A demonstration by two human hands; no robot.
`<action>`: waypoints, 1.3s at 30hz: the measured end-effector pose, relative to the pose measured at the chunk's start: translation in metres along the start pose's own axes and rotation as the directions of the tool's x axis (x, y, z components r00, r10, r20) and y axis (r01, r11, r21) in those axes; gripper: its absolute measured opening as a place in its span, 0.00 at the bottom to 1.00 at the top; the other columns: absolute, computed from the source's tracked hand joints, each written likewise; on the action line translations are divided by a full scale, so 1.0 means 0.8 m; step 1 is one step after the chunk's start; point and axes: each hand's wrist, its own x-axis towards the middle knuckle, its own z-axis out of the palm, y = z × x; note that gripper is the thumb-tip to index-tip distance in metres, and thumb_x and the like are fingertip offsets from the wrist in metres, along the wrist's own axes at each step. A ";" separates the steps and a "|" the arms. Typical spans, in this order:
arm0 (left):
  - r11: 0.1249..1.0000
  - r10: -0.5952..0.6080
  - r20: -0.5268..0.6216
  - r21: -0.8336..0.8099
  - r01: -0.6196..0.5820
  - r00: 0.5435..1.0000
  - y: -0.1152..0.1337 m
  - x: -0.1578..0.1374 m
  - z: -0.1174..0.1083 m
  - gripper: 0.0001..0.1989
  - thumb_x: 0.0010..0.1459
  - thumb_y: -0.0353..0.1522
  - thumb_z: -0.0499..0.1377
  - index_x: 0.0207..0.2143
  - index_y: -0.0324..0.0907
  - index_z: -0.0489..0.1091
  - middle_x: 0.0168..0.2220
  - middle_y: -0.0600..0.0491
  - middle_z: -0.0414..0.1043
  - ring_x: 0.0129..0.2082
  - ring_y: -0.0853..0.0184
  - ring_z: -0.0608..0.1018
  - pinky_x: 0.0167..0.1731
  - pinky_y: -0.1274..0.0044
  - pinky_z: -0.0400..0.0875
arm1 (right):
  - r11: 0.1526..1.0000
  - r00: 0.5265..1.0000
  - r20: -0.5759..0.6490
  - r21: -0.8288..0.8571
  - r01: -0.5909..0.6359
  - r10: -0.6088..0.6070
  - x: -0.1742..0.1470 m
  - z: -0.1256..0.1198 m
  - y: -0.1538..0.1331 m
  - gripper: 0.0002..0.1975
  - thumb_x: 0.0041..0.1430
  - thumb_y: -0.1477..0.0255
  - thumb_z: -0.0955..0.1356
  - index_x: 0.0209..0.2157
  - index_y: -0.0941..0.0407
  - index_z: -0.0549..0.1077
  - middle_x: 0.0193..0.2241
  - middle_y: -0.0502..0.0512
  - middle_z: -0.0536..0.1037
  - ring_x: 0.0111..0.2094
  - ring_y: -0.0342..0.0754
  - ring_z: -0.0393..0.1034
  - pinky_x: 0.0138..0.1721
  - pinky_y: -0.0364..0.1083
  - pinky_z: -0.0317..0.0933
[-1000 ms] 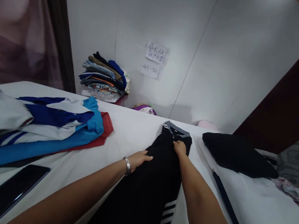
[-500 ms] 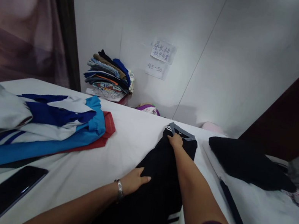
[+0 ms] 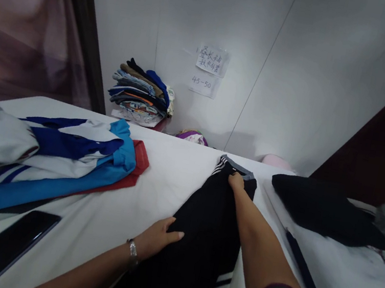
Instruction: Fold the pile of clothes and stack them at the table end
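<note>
A black long garment (image 3: 200, 225) lies lengthwise in front of me, its grey collar (image 3: 238, 167) at the far end and white stripes on the far left shoulder and lower right. My right hand (image 3: 237, 181) is closed on the cloth just below the collar, fingers curled into it. At the garment's left edge rests my left hand (image 3: 157, 238), wearing a silver bracelet (image 3: 132, 251). Its thumb lies stretched over the black cloth, apart from the forefinger; the other fingers are mostly hidden.
Blue, white and red clothes (image 3: 76, 148) lie heaped on the left of the white-covered table (image 3: 158, 168), near a black phone (image 3: 6, 245). Folded clothes (image 3: 142, 93) are stacked by the wall. Black folded cloth (image 3: 325, 212) lies at right. Handwritten papers (image 3: 209, 70) hang on the wall.
My left hand has slid left and slightly down along the garment's edge. My right hand has shifted a little right near the collar, its fingers more curled, uncovering more shoulder stripes.
</note>
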 end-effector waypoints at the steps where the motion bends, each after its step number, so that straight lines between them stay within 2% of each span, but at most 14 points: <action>1: 1.000 0.002 -0.027 0.025 -0.002 1.000 0.001 -0.007 -0.002 0.28 0.40 0.38 0.69 0.46 0.40 0.71 0.54 0.43 0.71 0.57 0.52 0.69 0.55 0.67 0.63 | 0.999 0.999 -0.003 0.006 0.036 -0.036 -0.003 -0.004 -0.002 0.19 0.63 0.68 0.61 0.53 0.61 0.69 0.49 0.67 0.73 0.50 0.57 0.69 0.47 0.52 0.63; 7: 0.994 0.014 -0.021 0.107 -0.012 1.000 0.008 -0.049 -0.001 0.37 0.40 0.37 0.69 0.55 0.42 0.65 0.58 0.43 0.66 0.60 0.53 0.64 0.55 0.69 0.63 | 0.948 0.947 -0.048 -0.003 0.317 -0.317 -0.064 -0.013 -0.002 0.27 0.63 0.65 0.61 0.62 0.56 0.57 0.64 0.59 0.56 0.64 0.53 0.49 0.61 0.50 0.48; 9: 0.991 -0.004 -0.028 0.132 0.007 1.000 0.007 -0.057 0.002 0.41 0.40 0.35 0.69 0.58 0.41 0.62 0.56 0.40 0.68 0.59 0.52 0.66 0.51 0.69 0.66 | 0.920 0.920 -0.004 -0.026 0.392 -0.392 -0.089 -0.007 0.007 0.28 0.63 0.64 0.62 0.63 0.54 0.56 0.66 0.57 0.51 0.66 0.52 0.42 0.63 0.52 0.42; 12: 0.981 -0.060 -0.029 0.184 0.064 0.998 0.005 -0.057 0.003 0.41 0.40 0.34 0.68 0.59 0.41 0.60 0.44 0.42 0.75 0.42 0.55 0.78 0.32 0.73 0.72 | 0.904 0.900 0.144 -0.057 0.423 -0.412 -0.116 -0.001 0.025 0.27 0.62 0.63 0.64 0.61 0.54 0.60 0.65 0.60 0.55 0.66 0.55 0.44 0.62 0.58 0.42; 14: 0.979 -0.067 -0.054 0.190 0.076 0.996 0.005 -0.055 -0.002 0.38 0.42 0.34 0.66 0.58 0.41 0.62 0.33 0.50 0.76 0.26 0.64 0.76 0.21 0.78 0.65 | 0.915 0.906 0.184 -0.062 0.399 -0.382 -0.126 -0.002 0.036 0.26 0.63 0.63 0.63 0.60 0.56 0.62 0.64 0.63 0.56 0.65 0.57 0.46 0.61 0.60 0.44; 16: 0.985 -0.068 -0.098 0.154 0.082 0.993 0.004 -0.056 -0.010 0.34 0.44 0.36 0.66 0.54 0.39 0.65 0.24 0.56 0.71 0.19 0.71 0.69 0.17 0.81 0.59 | 0.921 0.915 0.153 -0.059 0.385 -0.372 -0.135 -0.009 0.042 0.26 0.66 0.62 0.59 0.61 0.59 0.60 0.65 0.65 0.53 0.66 0.57 0.43 0.61 0.60 0.44; 19: 0.989 -0.110 -0.142 0.083 0.122 0.984 0.001 -0.075 -0.020 0.32 0.45 0.41 0.65 0.52 0.38 0.66 0.20 0.58 0.67 0.19 0.70 0.68 0.17 0.80 0.60 | 0.907 0.905 0.113 -0.043 0.418 -0.411 -0.157 -0.022 0.050 0.25 0.67 0.62 0.57 0.62 0.56 0.59 0.66 0.59 0.51 0.67 0.53 0.39 0.63 0.56 0.41; 23: 0.974 -0.059 -0.152 0.208 0.090 0.987 -0.011 -0.115 -0.016 0.38 0.43 0.42 0.66 0.56 0.39 0.63 0.24 0.56 0.69 0.23 0.67 0.72 0.20 0.78 0.64 | 0.823 0.816 0.107 0.047 0.566 -0.567 -0.205 -0.028 0.071 0.25 0.66 0.60 0.59 0.61 0.54 0.62 0.65 0.57 0.55 0.67 0.49 0.41 0.63 0.52 0.41; 26: 0.942 0.061 -0.147 0.335 -0.009 0.987 -0.020 -0.131 -0.011 0.36 0.41 0.35 0.66 0.55 0.41 0.64 0.20 0.61 0.64 0.21 0.70 0.68 0.21 0.78 0.62 | 0.796 0.771 0.212 0.061 0.603 -0.600 -0.238 -0.023 0.093 0.26 0.64 0.59 0.61 0.61 0.54 0.62 0.65 0.59 0.53 0.67 0.52 0.39 0.64 0.57 0.38; 28: 0.938 0.110 -0.163 0.343 -0.048 0.980 -0.022 -0.131 -0.013 0.34 0.43 0.33 0.63 0.55 0.42 0.63 0.18 0.63 0.59 0.18 0.71 0.65 0.20 0.79 0.60 | 0.794 0.758 0.276 0.033 0.607 -0.591 -0.250 -0.020 0.106 0.28 0.62 0.60 0.63 0.61 0.55 0.61 0.66 0.60 0.51 0.67 0.54 0.38 0.64 0.59 0.35; 30: 0.948 0.070 -0.169 0.318 -0.013 0.983 -0.023 -0.128 -0.019 0.33 0.44 0.32 0.59 0.56 0.41 0.60 0.17 0.64 0.57 0.16 0.72 0.62 0.18 0.79 0.56 | 0.791 0.754 0.293 0.011 0.612 -0.588 -0.256 -0.019 0.116 0.29 0.62 0.61 0.64 0.62 0.55 0.59 0.66 0.61 0.50 0.68 0.54 0.36 0.64 0.59 0.33; 33: 0.938 -0.075 -0.113 0.328 0.108 0.991 -0.026 -0.125 -0.027 0.33 0.44 0.33 0.57 0.56 0.39 0.58 0.17 0.65 0.57 0.14 0.73 0.60 0.17 0.79 0.55 | 0.801 0.765 0.281 0.025 0.598 -0.580 -0.263 -0.023 0.122 0.29 0.63 0.62 0.63 0.63 0.56 0.58 0.66 0.61 0.50 0.68 0.54 0.36 0.64 0.59 0.34; 36: 0.864 -0.035 -0.104 0.497 0.082 0.994 -0.030 -0.131 -0.033 0.34 0.47 0.40 0.56 0.57 0.39 0.58 0.19 0.62 0.61 0.18 0.69 0.66 0.21 0.76 0.61 | 0.786 0.756 0.221 0.106 0.610 -0.616 -0.283 -0.029 0.115 0.29 0.63 0.60 0.62 0.63 0.55 0.58 0.66 0.61 0.50 0.67 0.54 0.37 0.64 0.60 0.35; 39: 0.695 0.150 -0.197 0.718 0.038 0.969 -0.032 -0.139 -0.036 0.38 0.48 0.49 0.55 0.59 0.39 0.59 0.33 0.51 0.72 0.31 0.61 0.74 0.31 0.72 0.66 | 0.679 0.639 0.234 0.175 0.713 -0.732 -0.317 -0.029 0.106 0.30 0.63 0.56 0.61 0.63 0.51 0.57 0.66 0.57 0.49 0.68 0.53 0.36 0.64 0.61 0.34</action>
